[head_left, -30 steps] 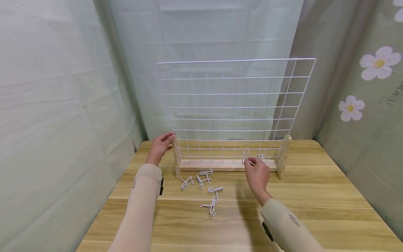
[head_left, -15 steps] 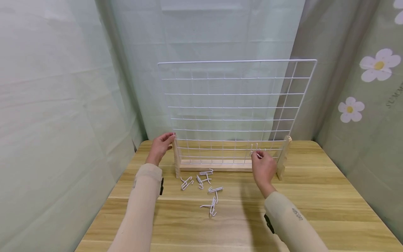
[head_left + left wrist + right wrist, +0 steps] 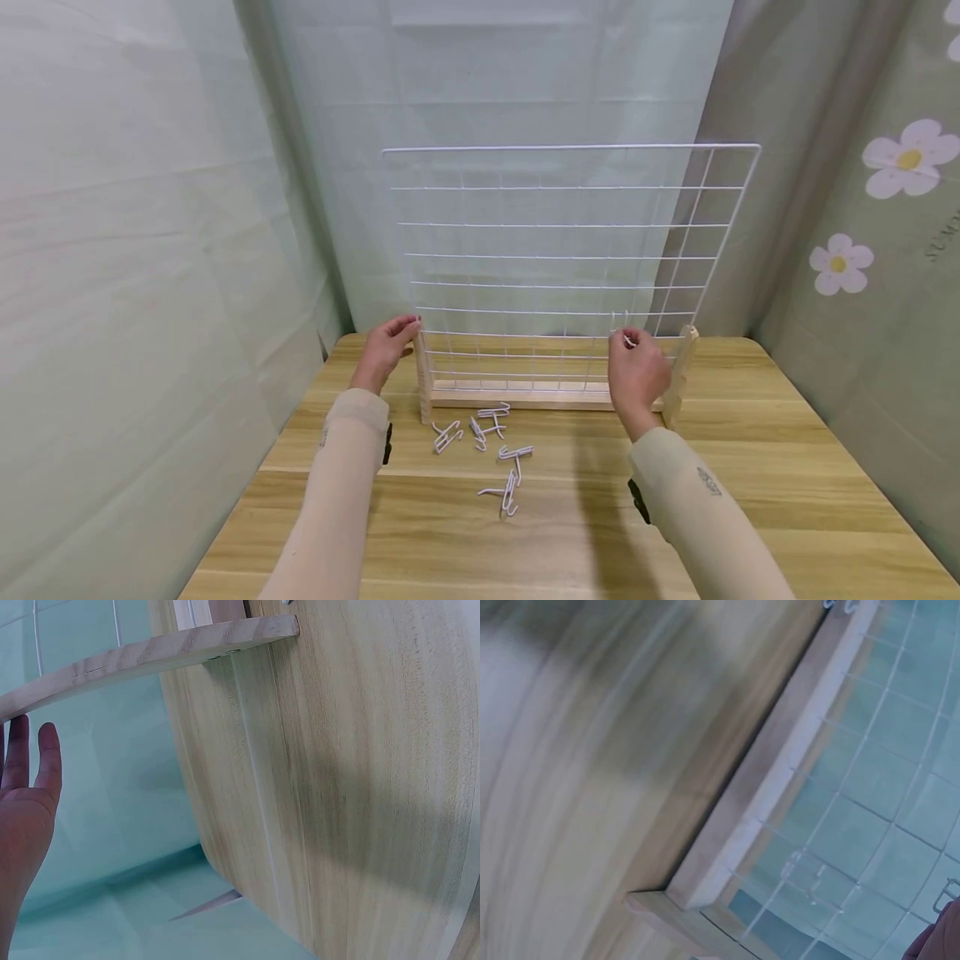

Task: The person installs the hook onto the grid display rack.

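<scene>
A white wire grid rack [image 3: 555, 313] stands upright in a wooden base on the table. My left hand [image 3: 382, 354] holds the top of its left wooden upright [image 3: 423, 375]; in the left wrist view several fingers [image 3: 49, 761] reach to the wood, and the thumb is hidden. In front of the grid's lower right part, my right hand [image 3: 637, 371] pinches a white double-wire hook [image 3: 626, 320], prongs up. That hook [image 3: 946, 896] shows partly in the right wrist view. Another hook [image 3: 802, 874] hangs low on the grid, hidden behind my right hand in the head view.
Several loose white hooks lie on the wooden table [image 3: 420, 533] before the rack, among them a front one [image 3: 508, 493] and a left one [image 3: 447, 437]. Pale curtains [image 3: 150, 250] stand behind and at both sides. The right wooden upright [image 3: 681, 367] is partly covered by my hand.
My right hand has risen along the grid with the hook and shifted a little right, to a higher row. My left hand has stayed at the upright.
</scene>
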The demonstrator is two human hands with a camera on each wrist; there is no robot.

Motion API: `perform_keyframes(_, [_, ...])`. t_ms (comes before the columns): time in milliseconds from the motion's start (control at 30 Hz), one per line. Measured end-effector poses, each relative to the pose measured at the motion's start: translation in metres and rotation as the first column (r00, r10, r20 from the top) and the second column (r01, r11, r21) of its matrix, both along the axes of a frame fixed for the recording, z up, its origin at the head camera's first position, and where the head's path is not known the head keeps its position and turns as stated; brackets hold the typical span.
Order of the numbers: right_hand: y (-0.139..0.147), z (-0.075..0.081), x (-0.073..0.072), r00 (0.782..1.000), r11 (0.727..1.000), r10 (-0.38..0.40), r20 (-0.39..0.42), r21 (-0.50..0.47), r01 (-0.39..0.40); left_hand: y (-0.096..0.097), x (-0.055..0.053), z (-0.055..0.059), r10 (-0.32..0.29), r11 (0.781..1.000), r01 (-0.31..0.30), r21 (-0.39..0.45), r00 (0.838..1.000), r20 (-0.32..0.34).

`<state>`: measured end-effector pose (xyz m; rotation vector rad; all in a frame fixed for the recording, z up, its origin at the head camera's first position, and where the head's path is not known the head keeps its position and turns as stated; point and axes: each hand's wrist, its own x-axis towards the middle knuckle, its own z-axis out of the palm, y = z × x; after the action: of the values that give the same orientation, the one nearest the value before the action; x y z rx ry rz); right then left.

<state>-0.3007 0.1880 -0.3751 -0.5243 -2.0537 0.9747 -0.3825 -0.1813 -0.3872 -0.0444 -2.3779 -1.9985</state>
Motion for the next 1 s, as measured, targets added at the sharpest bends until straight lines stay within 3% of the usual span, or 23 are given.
perform_keyframes(333, [0.002,0.009,-0.007,1.0,1.0,-0.023,-0.003,0.013,0.023,0.0,-0.002,0.0,-0.017,1.0,0.017,-0.002,1.0,-0.006])
perform_keyframes(1000, [0.0,-0.007,-0.004,0.994,1.0,0.01,0.105,0.008,-0.011,-0.002,0.0,-0.001,-0.01,1.0,0.01,-0.004,1.0,-0.021])
